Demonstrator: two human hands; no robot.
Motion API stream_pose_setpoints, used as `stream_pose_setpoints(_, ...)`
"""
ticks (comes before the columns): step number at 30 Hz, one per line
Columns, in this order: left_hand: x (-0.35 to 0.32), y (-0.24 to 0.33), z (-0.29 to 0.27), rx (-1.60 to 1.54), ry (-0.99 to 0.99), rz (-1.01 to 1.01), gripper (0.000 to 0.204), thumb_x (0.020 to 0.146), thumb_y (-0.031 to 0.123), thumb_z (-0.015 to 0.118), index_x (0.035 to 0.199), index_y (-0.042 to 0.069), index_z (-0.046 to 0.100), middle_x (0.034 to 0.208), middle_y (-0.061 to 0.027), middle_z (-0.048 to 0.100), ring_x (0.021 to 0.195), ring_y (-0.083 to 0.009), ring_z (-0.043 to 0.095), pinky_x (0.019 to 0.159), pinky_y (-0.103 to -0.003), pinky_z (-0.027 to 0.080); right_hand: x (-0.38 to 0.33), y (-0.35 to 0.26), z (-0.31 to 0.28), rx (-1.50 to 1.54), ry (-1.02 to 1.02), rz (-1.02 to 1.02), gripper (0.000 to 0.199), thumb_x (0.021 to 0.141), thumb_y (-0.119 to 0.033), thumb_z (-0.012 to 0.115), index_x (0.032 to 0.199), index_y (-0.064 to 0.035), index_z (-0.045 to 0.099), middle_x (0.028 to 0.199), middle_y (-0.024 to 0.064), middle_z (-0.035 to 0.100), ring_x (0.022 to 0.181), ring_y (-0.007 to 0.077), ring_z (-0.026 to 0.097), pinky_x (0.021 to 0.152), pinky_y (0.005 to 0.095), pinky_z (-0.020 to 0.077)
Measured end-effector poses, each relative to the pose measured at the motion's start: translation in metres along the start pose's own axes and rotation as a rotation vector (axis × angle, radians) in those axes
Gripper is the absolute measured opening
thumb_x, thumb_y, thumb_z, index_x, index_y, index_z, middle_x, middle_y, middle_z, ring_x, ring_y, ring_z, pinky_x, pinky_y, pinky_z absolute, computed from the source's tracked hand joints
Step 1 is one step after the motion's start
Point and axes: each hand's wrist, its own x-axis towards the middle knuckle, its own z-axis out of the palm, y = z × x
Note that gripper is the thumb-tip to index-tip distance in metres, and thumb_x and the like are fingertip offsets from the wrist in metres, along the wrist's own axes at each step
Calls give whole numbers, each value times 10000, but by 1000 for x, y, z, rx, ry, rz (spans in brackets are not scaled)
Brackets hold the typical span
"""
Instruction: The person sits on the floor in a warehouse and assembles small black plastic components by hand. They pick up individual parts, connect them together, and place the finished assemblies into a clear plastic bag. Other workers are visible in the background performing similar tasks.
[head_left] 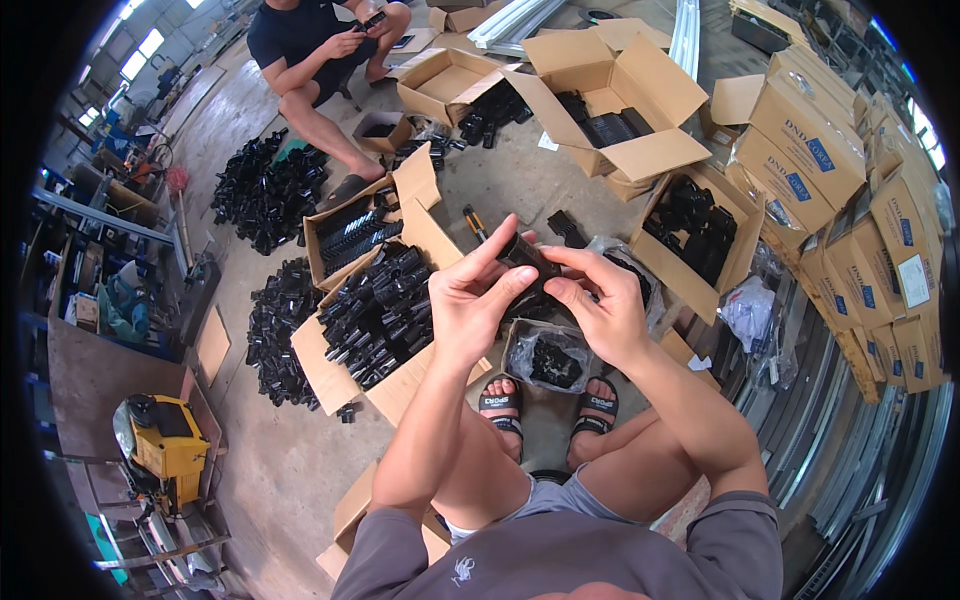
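In front of my chest, both hands grip one short black plastic part [526,256] between them. My left hand [474,298] pinches its left side with thumb and fingers, the index finger stretched upward. My right hand [606,302] closes thumb and fingertips on its right end. Below them, near my feet, sits a small box lined with clear plastic [520,365], holding small black pieces [556,366]. Left of my hands, an open carton is filled with black plastic parts [378,315]. A yellow-and-black tool handle [473,222] shows just beyond my left fingers.
Loose heaps of black parts [270,190] lie on the floor at left. Open cartons [640,90] stand ahead and to the right. A co-worker [330,60] sits at the far left, holding a black piece. Stacked cartons [800,150] and metal profiles [830,420] line the right side.
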Motion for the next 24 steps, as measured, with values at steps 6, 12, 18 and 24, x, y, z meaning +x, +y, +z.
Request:
stream_pose_setpoints(6, -1, -1, -4, 21, -15, 5, 480, 869, -59, 723, 1330, 13, 613, 1035, -84, 735, 827, -44, 630, 750, -205, 528, 3, -2, -2, -106, -9, -125, 300, 894, -82, 725, 1175, 6, 668, 1046, 127, 708, 886, 173, 695, 739, 274, 553)
stream_pose_setpoints(12, 0, 5, -5, 49, 58, -4, 442, 875, -47, 721, 1305, -1, 630, 982, -59, 724, 820, -50, 613, 754, -205, 508, 10, 22, -15, 305, 33, 92, 354, 1045, -259, 530, 1269, 12, 570, 1116, 124, 665, 987, 168, 660, 887, 305, 517)
stream_pose_setpoints(18, 6, 1, -9, 367, 106, 18, 385, 854, 5, 757, 1233, 40, 697, 905, 3, 708, 790, -22, 588, 749, -182, 472, 15, 198, -99, -649, -110, 518, 294, 956, -293, 564, 1027, -36, 688, 985, 213, 704, 930, 386, 681, 824, 455, 529)
stream_pose_setpoints(24, 11, 1, -14, 493, 190, 21, 336, 834, 31, 766, 1167, 27, 725, 1046, -115, 754, 934, -99, 672, 881, -255, 506, -33, 307, -110, -1173, -507, 881, 230, 890, -145, 595, 1046, -36, 724, 1152, 219, 683, 1093, 378, 654, 930, 460, 534)
